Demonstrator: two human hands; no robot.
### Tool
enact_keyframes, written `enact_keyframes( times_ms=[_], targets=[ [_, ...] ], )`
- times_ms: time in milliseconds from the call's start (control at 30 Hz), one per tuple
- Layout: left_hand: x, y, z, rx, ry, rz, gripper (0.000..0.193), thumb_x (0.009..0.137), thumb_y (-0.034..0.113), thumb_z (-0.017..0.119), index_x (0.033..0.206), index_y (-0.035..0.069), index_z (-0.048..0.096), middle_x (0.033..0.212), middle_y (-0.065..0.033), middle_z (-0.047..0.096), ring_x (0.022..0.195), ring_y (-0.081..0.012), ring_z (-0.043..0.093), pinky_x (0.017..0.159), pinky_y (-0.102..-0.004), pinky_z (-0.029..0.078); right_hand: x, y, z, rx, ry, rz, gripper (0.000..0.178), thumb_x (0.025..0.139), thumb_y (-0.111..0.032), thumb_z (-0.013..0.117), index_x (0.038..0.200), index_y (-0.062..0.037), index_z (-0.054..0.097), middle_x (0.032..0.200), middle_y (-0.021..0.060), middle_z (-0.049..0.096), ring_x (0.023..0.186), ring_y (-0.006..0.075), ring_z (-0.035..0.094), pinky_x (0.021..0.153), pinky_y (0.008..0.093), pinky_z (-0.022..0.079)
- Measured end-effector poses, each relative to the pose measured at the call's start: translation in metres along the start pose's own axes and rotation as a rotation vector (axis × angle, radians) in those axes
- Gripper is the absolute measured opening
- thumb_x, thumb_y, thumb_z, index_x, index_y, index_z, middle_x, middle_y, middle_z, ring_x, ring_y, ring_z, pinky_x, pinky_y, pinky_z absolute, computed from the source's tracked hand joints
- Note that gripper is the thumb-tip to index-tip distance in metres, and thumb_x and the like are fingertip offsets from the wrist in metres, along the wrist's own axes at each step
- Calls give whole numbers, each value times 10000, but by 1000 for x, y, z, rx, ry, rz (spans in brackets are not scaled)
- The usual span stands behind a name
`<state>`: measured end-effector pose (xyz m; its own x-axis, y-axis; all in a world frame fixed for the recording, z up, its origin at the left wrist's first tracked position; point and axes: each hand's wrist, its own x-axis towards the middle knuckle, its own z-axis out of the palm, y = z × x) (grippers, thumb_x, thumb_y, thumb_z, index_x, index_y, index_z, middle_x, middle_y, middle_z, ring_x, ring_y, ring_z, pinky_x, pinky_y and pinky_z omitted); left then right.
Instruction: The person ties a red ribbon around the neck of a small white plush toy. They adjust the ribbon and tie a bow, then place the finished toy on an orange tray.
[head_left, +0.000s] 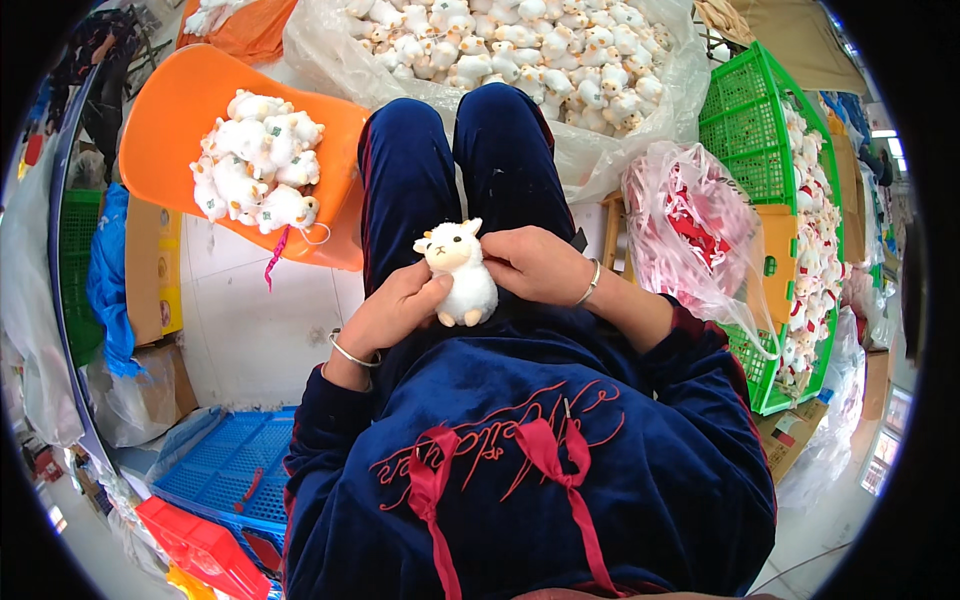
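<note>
Sheep toy [459,272], small, white and plush, sits upright over the lap, long axis head-up, feet toward the person. Left hand [392,312] cups it from below-left, thumb closed on its flank. Right hand [535,263] touches its right side near the neck, fingers curled; pinch unclear. Both equally near.

I've got a big clear plastic bag [600,150] up top, a pink-tinted bag [690,235] at right, brown cardboard boxes [150,270] at left, small green tags [268,208] on the orange tray's toys.
</note>
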<state>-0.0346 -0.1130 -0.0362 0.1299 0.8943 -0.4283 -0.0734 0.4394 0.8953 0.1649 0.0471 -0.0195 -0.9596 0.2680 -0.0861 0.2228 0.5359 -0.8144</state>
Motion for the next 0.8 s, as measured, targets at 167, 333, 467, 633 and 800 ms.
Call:
enact_keyframes(
  times_ms=[167,333,467,633,800],
  targets=[
    [7,-11,-9,-11,43,16,434,986,297,680,1268,-33,664,1012,-31,707,836,-82,636,712,-244,512,-1,15,3,309,-71,26,280,954,-214,614,1063,40,660,888,206,695,798,336,690,747,412,536],
    [3,17,-21,219,22,-144,437,895,332,807,1135,-26,735,879,-23,694,772,-84,612,678,-268,502,1,-5,-3,345,-133,177,504,936,-431,715,1084,49,676,869,146,700,788,219,670,747,357,531],
    [0,15,-26,427,39,-10,489,838,406,850,986,-49,745,729,-69,669,674,-113,602,638,-295,498,1,4,-1,341,-116,153,596,871,-508,785,1067,46,687,883,134,710,790,208,667,743,340,529],
    [-4,28,-22,432,79,31,450,804,358,875,953,-47,743,791,-107,700,725,-138,633,697,-316,526,2,0,-14,292,-174,227,641,814,-538,835,1034,46,688,843,104,687,771,183,643,703,329,513],
    [-7,35,-18,383,65,22,403,792,291,890,978,-35,741,820,-86,711,748,-126,637,714,-300,524,3,4,-12,320,-215,238,635,808,-540,842,1006,43,685,828,98,671,761,165,622,682,315,499]
  ],
)
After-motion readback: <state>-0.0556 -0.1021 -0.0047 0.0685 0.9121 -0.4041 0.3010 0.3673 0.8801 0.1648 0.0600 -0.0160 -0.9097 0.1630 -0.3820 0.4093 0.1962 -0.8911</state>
